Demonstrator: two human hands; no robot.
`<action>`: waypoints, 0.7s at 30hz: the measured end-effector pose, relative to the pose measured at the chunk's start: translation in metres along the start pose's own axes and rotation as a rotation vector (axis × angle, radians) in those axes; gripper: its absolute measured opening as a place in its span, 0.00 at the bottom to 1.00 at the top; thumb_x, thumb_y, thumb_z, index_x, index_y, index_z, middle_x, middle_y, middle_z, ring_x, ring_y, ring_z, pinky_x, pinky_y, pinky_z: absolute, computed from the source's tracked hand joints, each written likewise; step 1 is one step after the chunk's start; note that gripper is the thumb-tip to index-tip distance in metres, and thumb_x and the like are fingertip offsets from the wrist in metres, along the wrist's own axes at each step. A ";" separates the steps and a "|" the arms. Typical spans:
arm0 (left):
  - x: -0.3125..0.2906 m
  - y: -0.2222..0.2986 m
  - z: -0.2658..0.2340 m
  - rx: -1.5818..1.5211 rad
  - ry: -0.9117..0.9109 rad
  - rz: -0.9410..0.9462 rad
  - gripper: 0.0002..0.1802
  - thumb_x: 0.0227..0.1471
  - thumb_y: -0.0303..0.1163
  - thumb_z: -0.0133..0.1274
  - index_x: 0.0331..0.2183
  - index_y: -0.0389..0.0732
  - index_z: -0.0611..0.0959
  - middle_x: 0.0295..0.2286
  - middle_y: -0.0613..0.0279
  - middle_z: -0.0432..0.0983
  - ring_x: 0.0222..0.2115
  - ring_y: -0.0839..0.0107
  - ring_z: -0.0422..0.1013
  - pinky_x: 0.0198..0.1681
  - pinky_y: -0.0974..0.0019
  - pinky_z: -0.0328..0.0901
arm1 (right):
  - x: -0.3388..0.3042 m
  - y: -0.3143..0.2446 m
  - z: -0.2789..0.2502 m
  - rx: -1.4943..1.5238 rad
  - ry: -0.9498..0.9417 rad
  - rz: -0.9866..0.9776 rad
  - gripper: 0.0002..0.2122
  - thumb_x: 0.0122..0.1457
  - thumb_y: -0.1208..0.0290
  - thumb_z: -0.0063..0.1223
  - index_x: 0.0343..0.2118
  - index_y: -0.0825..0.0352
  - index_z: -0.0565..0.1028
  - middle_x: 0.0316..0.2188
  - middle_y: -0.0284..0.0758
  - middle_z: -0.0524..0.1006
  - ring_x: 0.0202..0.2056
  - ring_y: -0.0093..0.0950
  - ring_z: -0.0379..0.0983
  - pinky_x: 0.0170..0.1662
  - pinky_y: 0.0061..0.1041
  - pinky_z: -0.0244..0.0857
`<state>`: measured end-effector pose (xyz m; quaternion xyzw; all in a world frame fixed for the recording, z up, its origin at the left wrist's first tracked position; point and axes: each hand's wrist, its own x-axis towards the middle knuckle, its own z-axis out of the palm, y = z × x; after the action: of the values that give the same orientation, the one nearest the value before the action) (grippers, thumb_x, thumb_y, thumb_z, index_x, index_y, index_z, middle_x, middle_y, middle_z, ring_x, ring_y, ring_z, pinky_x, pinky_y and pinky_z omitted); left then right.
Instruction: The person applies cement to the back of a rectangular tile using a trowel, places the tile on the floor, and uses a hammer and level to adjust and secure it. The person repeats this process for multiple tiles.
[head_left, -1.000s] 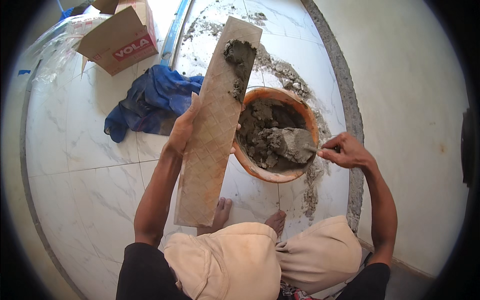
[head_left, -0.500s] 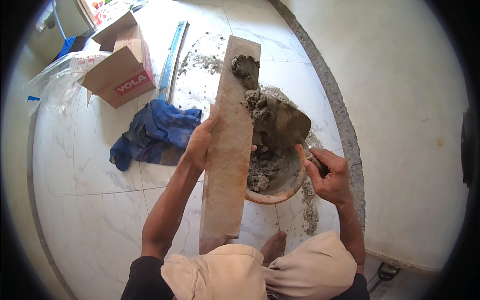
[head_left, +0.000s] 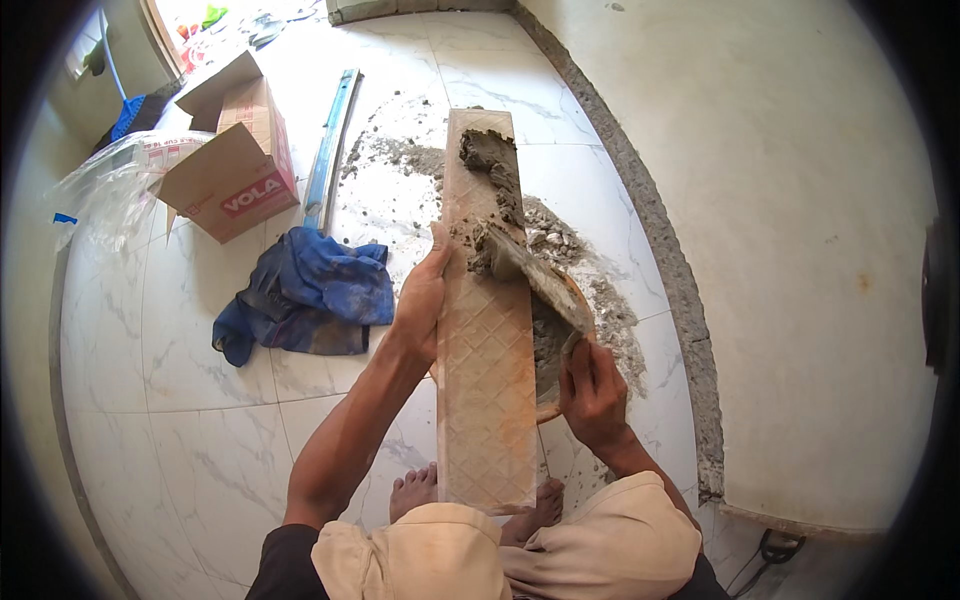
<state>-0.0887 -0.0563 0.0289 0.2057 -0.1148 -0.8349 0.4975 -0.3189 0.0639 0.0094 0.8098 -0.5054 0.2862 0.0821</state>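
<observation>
Above the white tiled floor [head_left: 220, 440], a long tile strip [head_left: 487, 390] is held, patterned face up, by the left grip [head_left: 422, 305], closed on its left edge. An orange-rimmed bucket [head_left: 549, 411] is partly hidden behind it. A trowel [head_left: 548, 290] is held in the closed right grip [head_left: 595, 395], its blade tilted at the strip's right edge. Mortar [head_left: 490, 152] is noted toward the far end. Mortar application is judged in hand; steady support and a flatter blade appear to be required next.
</observation>
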 end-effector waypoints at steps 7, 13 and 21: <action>-0.011 -0.004 0.022 0.088 0.021 -0.004 0.33 0.69 0.54 0.34 0.60 0.36 0.64 0.50 0.51 0.72 0.48 0.60 0.75 0.52 0.53 0.74 | -0.018 -0.010 0.010 0.030 -0.004 -0.078 0.22 0.52 0.83 0.62 0.49 0.85 0.69 0.37 0.51 0.71 0.32 0.46 0.72 0.32 0.38 0.71; -0.010 -0.007 0.034 0.109 0.047 0.000 0.31 0.71 0.50 0.30 0.61 0.35 0.62 0.52 0.49 0.70 0.51 0.57 0.72 0.55 0.50 0.71 | -0.017 -0.012 0.007 -0.084 -0.022 -0.137 0.17 0.55 0.81 0.58 0.45 0.87 0.70 0.37 0.56 0.71 0.33 0.48 0.72 0.33 0.39 0.71; -0.007 -0.006 0.036 0.029 0.037 -0.005 0.28 0.71 0.46 0.29 0.60 0.34 0.63 0.52 0.49 0.70 0.50 0.56 0.73 0.55 0.50 0.71 | -0.013 -0.016 -0.015 -0.115 -0.065 -0.155 0.18 0.52 0.81 0.59 0.44 0.89 0.71 0.37 0.55 0.71 0.32 0.45 0.71 0.32 0.37 0.70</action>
<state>-0.1071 -0.0477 0.0596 0.2288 -0.1172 -0.8303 0.4946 -0.3155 0.0879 0.0175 0.8493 -0.4593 0.2234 0.1339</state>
